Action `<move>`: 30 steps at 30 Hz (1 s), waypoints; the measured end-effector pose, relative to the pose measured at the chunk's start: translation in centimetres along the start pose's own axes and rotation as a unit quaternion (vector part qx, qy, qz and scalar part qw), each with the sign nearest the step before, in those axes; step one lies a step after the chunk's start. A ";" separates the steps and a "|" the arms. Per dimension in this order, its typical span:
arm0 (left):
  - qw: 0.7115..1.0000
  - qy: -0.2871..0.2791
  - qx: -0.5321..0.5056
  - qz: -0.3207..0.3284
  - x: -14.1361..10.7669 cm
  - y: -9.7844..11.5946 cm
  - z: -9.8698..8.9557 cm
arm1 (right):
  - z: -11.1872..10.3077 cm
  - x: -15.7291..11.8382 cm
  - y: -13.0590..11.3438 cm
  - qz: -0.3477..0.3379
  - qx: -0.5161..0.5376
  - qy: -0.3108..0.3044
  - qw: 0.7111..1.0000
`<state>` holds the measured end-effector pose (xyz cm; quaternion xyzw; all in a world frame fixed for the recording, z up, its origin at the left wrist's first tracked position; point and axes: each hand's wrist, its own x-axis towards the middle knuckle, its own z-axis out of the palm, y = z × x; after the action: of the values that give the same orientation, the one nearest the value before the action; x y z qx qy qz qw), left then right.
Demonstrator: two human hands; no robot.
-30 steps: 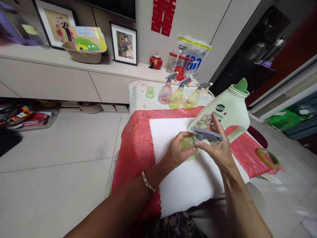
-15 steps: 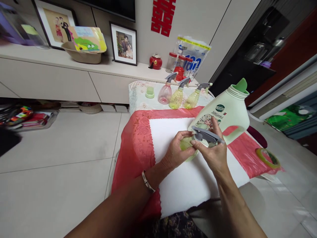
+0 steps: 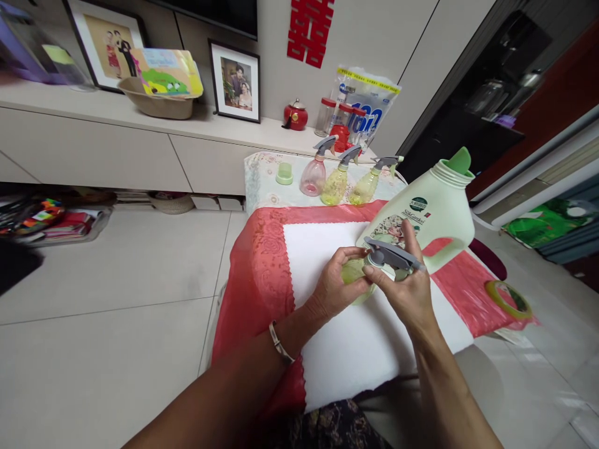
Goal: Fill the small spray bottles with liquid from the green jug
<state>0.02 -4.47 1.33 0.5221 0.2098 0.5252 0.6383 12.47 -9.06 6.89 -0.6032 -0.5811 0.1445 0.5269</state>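
Observation:
My left hand point(image 3: 334, 280) is wrapped round the yellow-green see-through body of a spray bottle point(image 3: 354, 272) above the white cloth. At the bottle's neck, my right hand point(image 3: 406, 290) grips the grey trigger head point(image 3: 392, 254), thumb on the collar and index finger stretched upward. The head is on the neck or right against it; my fingers hide the join. Just behind my hands stands a large pale green jug point(image 3: 423, 206) with a handle, a printed label and a green piece in its mouth.
At the table's back stand a pink spray bottle point(image 3: 312, 178), two yellow ones point(image 3: 335, 186) and a green cap point(image 3: 284, 174). A white cloth point(image 3: 346, 362) covers red plastic sheeting point(image 3: 262, 249). A tape roll point(image 3: 508, 299) lies at the right edge. Behind is a cabinet point(image 3: 131, 143).
Both hands keep the same hold on the spray bottle and its trigger head. The whole view has shifted very slightly; nothing else visibly differs.

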 end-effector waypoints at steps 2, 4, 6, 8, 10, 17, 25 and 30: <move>1.000 -0.003 -0.006 0.003 -0.1 0.1 0.0 | -0.4 -0.1 -0.1 -0.005 0.003 -0.019 1.000; 1.000 -0.012 -0.010 -0.003 -0.2 0.2 -0.1 | -0.7 -0.2 -0.1 -0.007 -0.008 -0.007 1.000; 1.000 -0.018 -0.012 -0.012 -0.2 0.3 -0.1 | -0.6 -0.3 -0.2 -0.001 -0.024 0.022 0.999; 1.000 -0.015 -0.010 -0.012 -0.2 0.4 -0.1 | -0.2 -0.4 -0.3 0.011 -0.032 0.045 0.998; 1.000 -0.009 -0.012 -0.011 -0.1 0.4 0.0 | 0.1 -0.5 -0.3 0.020 -0.032 0.060 0.997; 0.999 -0.011 -0.029 -0.020 0.0 0.2 -0.2 | -2.1 0.0 0.0 0.079 0.204 -0.093 0.971; 0.999 -0.019 -0.021 -0.021 0.1 0.3 -0.3 | -2.8 1.2 2.9 0.152 0.287 -0.123 0.938; 0.999 -0.030 -0.023 -0.016 0.1 0.1 -0.3 | -2.0 1.1 3.3 0.130 0.245 -0.134 0.951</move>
<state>-0.26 -4.27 1.28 0.5197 0.1864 0.5037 0.6644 16.12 -8.27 5.54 -0.5012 -0.5092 0.4291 0.5527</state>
